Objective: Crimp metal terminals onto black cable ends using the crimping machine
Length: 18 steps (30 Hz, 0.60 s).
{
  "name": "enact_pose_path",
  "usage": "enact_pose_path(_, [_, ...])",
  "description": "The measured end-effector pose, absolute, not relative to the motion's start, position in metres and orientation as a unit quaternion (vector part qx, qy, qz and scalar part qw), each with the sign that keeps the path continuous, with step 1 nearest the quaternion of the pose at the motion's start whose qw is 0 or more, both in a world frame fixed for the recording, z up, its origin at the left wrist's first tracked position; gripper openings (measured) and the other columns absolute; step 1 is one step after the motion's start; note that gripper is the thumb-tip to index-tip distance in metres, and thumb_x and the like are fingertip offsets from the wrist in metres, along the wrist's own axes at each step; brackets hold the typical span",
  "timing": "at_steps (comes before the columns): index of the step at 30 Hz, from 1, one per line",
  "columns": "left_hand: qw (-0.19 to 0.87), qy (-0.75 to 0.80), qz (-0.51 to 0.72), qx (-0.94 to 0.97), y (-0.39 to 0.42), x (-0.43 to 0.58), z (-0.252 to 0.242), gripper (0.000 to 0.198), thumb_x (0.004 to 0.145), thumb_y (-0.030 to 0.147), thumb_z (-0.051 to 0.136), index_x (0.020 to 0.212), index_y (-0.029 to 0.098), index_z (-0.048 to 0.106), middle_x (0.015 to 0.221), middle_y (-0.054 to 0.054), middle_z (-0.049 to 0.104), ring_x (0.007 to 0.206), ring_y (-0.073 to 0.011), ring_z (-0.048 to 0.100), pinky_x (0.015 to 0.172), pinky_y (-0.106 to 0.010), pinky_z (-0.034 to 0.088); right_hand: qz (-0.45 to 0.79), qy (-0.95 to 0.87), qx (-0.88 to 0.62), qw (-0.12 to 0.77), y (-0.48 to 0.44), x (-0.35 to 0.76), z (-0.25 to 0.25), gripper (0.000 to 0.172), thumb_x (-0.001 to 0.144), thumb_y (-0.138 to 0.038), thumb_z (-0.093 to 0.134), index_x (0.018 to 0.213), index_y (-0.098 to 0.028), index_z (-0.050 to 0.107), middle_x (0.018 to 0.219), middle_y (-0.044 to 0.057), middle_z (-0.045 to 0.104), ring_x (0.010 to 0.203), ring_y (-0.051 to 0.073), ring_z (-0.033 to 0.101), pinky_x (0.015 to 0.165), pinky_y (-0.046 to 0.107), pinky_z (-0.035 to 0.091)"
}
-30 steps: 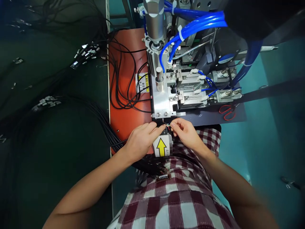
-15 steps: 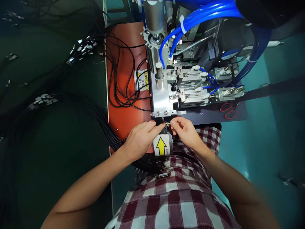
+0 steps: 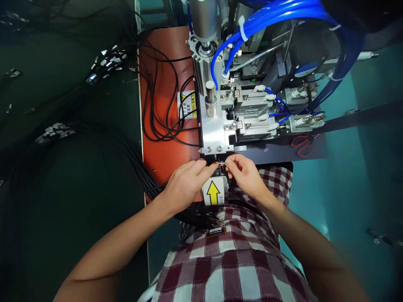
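Where the dark worktop (image 3: 78, 176) spreads out at the far left, bundles of black cables (image 3: 126, 147) lie across it, their metal plugs (image 3: 55, 131) in small heaps. Next comes an orange plate (image 3: 163, 163) carrying loops of black cord (image 3: 157, 117) and a yellow warning label (image 3: 188, 105). The left hand (image 3: 185, 184) lies over the plate's near edge, thumb and forefinger pinched together on a tuft of thin coloured wires (image 3: 222, 163). Those wires sit right at the foot of the metal machine (image 3: 215, 130), just above a sticker (image 3: 214, 192) with a yellow arrow. The right hand (image 3: 245, 173) meets them from the other side, fingertips closed on the same wire ends, so the two hands almost touch. Blue hoses (image 3: 270, 19) arch over the machine, and red scissors (image 3: 301, 145) lie on the dark base (image 3: 277, 153) to its right, well apart from both hands.
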<state>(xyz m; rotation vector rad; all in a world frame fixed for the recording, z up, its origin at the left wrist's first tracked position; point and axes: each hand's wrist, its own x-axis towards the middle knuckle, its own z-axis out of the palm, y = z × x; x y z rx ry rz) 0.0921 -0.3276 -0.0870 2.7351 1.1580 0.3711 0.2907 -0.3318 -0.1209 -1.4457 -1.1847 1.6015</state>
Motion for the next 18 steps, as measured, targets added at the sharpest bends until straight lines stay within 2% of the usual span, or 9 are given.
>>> enact_pose_path(11, [0.083, 0.386, 0.118, 0.911, -0.3274, 0.0912, -0.0873, 0.032, 0.094, 0.014, 0.04, 0.117, 0.014, 0.063, 0.08, -0.006, 0.058, 0.07, -0.0173, 0.056, 0.063, -0.028, 0.049, 0.497, -0.541, -0.598, 0.321, -0.3385, 0.2867, -0.1166, 0.018, 0.094, -0.033, 0.049, 0.081, -0.021, 0.051, 0.065, -0.001, 0.053, 0.058, 0.015, 0.052, 0.058, 0.029, 0.041])
enact_pose_path(18, [0.079, 0.39, 0.115, 0.91, -0.3279, 0.0913, -0.0879, 0.032, 0.095, 0.015, 0.039, 0.117, 0.015, 0.063, 0.08, -0.006, 0.058, 0.071, -0.0169, 0.055, 0.063, -0.028, 0.049, 0.469, -0.565, -0.603, 0.312, -0.3384, 0.2876, -0.1168, 0.017, 0.094, -0.032, 0.047, 0.081, -0.022, 0.051, 0.068, 0.0, 0.054, 0.061, 0.017, 0.052, 0.06, 0.03, 0.042])
